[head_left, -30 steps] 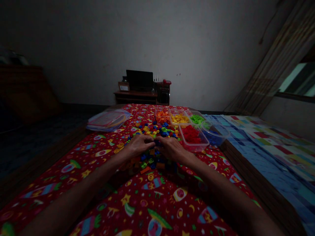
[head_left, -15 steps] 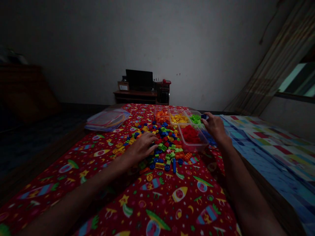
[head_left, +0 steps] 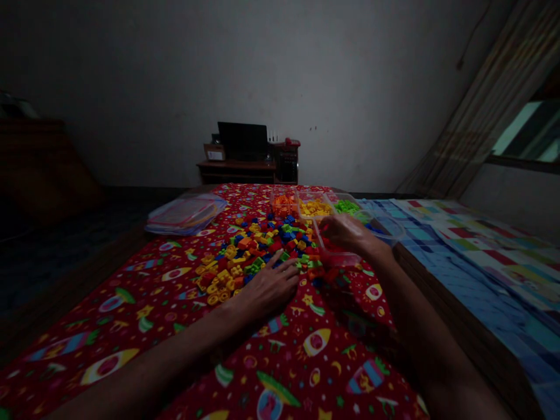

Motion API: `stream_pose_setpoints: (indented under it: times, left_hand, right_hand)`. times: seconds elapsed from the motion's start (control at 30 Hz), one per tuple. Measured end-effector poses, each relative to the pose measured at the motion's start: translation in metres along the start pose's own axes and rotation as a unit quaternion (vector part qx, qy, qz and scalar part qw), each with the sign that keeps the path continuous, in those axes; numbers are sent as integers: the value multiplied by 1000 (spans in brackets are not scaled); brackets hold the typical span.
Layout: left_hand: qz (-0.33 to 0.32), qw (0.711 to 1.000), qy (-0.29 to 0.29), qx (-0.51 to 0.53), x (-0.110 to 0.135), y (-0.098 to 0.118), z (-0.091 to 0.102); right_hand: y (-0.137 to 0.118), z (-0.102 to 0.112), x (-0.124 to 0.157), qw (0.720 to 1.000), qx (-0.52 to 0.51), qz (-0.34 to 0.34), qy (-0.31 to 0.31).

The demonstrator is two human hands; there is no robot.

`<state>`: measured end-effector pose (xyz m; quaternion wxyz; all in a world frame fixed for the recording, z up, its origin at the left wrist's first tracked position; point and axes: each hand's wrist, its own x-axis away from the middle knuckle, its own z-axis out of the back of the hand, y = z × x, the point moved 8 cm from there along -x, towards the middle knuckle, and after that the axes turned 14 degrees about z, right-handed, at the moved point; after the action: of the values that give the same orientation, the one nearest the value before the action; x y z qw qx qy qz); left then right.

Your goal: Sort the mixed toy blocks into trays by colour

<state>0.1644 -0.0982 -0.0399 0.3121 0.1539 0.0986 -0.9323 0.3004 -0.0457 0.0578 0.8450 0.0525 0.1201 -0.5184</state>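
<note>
My left hand [head_left: 272, 284] lies over the near side of a heap of mixed toy building bricks [head_left: 258, 242], its fingers stretched out and slightly apart. My right hand [head_left: 345, 232] is above the clear box of red bricks [head_left: 339, 256], bent downward. Its fingertips are dark and blurred, so whether they hold anything does not show. Behind that box stand clear boxes with orange bricks [head_left: 284, 203], yellow bricks [head_left: 315, 207] and green bricks [head_left: 347, 207]. Blue bricks [head_left: 377, 230] lie in another clear box, partly behind my right wrist.
A stack of clear lids [head_left: 186, 214] lies at the far left of the red patterned cloth [head_left: 262, 373]. Beyond the table's end, a monitor [head_left: 242, 140] stands on a low desk [head_left: 236, 169]. A bed with blue and patchwork covers [head_left: 455, 256] adjoins on the right.
My right hand has moved left from beside the green and blue boxes, where it held a dark blue brick, to over the red box. My left hand has come nearer and right.
</note>
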Motion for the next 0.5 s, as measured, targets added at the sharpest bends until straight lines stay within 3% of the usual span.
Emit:
stream_pose_setpoints:
  times: [0.1,0.17,0.3,0.5]
  left_hand:
    - [26,1000,4,1,-4,-25,3]
    - [30,999,0,29,-4,-36,7]
    - [61,997,-5,56,-6,-62,18]
    - [143,980,5,136,-5,-108,30]
  right_hand:
    - [-27,-18,-1,995,-10,68,-76]
    - [-42,-30,-5,991,-13,104,-87]
    - [-63,-52,-20,988,-22,152,-13]
    - [-83,-90,-31,959,-75,264,72]
